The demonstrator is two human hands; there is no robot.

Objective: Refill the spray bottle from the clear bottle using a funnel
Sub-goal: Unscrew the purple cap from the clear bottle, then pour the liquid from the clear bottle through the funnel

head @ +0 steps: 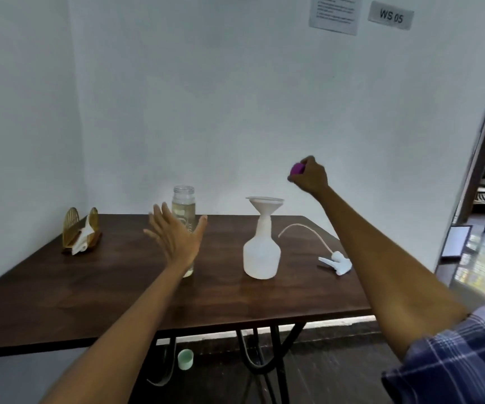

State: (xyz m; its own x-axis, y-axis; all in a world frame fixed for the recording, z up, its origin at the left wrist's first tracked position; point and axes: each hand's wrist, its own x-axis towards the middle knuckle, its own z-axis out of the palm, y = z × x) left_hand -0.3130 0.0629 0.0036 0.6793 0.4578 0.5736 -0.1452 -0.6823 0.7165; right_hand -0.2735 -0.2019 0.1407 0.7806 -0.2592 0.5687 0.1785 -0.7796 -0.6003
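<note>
Wooden table edge nearest; both hands hover above, well apart.

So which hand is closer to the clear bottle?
Left. The left hand is open right in front of the clear bottle; the right hand is raised far off, beyond the funnel.

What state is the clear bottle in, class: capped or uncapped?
Uncapped. The clear bottle stands upright on the table with its threaded mouth bare, and the right hand holds a purple cap away from it.
</note>
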